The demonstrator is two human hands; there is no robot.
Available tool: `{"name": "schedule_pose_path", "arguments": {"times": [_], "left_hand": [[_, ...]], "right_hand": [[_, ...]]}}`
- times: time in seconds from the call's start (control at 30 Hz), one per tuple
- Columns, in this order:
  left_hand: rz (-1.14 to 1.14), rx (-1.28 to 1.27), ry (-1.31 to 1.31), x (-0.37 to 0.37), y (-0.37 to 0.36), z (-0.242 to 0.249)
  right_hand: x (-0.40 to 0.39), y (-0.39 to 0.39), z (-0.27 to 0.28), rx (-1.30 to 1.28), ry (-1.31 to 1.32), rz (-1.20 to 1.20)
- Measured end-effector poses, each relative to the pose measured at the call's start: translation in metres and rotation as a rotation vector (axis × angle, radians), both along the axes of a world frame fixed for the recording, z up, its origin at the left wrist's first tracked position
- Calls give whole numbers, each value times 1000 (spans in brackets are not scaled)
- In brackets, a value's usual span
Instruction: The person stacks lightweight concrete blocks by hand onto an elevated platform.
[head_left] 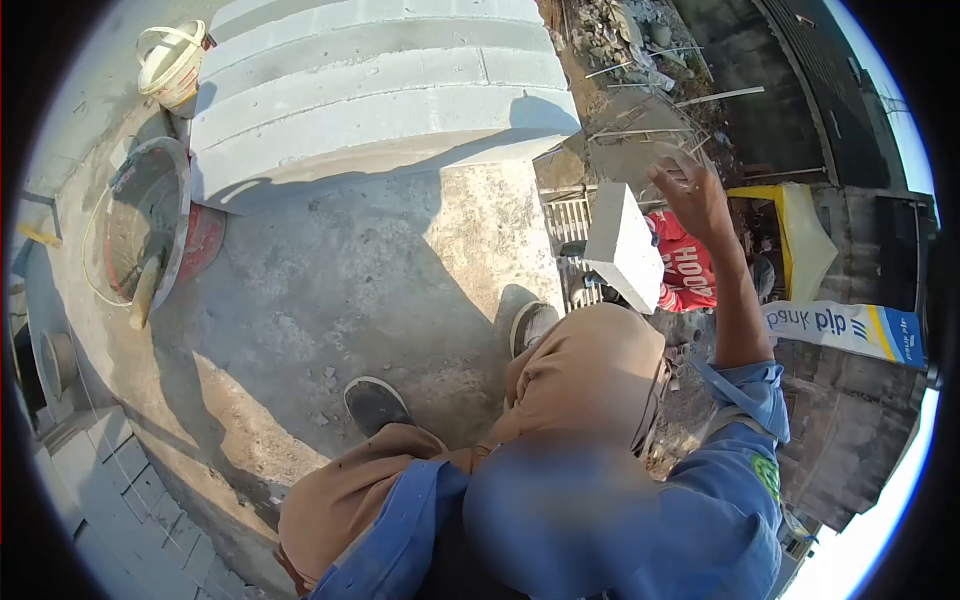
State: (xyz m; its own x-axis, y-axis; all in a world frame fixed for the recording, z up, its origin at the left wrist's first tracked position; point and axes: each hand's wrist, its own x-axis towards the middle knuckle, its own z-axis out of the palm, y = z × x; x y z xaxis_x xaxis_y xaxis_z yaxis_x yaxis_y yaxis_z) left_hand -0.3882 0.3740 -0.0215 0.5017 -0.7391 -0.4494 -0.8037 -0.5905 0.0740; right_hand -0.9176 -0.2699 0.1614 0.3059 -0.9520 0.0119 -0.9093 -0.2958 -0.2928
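Observation:
My right hand (692, 200) reaches out at the end of a blue sleeve. Its fingers look loosely bent and somewhat apart, with nothing visible in them. Nearest to it is a light grey concrete block (622, 245), raised and tilted beyond the floor's edge, with a gap between hand and block. Just behind the block is a person in a red shirt (688, 265) lower down; whether that person's hands hold the block is hidden. My left hand is out of the picture.
A wall of pale blocks (380, 110) stands ahead. At left are a white bucket (175, 70) and a mortar tub (125, 225) with a wooden handle (147, 290). My shoes rest on the concrete floor (300, 270), near its open edge. A banner (840, 330) hangs at right.

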Motion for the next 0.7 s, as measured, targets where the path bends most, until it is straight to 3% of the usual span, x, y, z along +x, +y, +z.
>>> {"name": "schedule_pose_path", "arguments": {"times": [0.07, 0.2, 0.27, 0.3, 0.33, 0.4, 0.47, 0.53, 0.6, 0.63, 0.67, 0.7], "left_hand": [[-54, -20, 99, 7, -60, -6], [-132, -5, 293, -7, -178, -10], [-104, 11, 366, -32, -225, -1], [-395, -39, 333, -61, -302, 20], [-500, -59, 373, -90, -364, 29], [-737, -134, 424, -154, -460, 42], [-943, -29, 450, -229, -526, 44], [-793, 246, 852, -315, -573, 14], [-619, 54, 1035, -408, -595, -21], [-432, 110, 882, -453, -604, -20], [-415, 112, 869, -465, -608, -25], [-231, 12, 857, -472, -608, -34]], "right_hand": [[-102, 16, -41, 37, -172, -208], [-279, 88, -177, 186, 26, -753], [-319, 133, -248, 533, -385, -1365], [-308, 146, -260, 534, -670, -1554], [-291, 155, -271, 530, -965, -1723], [-300, 170, -326, 577, -1432, -1805], [-264, 154, -338, 515, -1741, -1940], [-244, 153, -369, 339, -1977, -1510], [-236, 138, -382, 225, -2148, -1075], [-236, 131, -388, 192, -2168, -1107], [-237, 131, -392, 147, -2179, -1157], [-239, 131, -395, 138, -2143, -1244]]}}
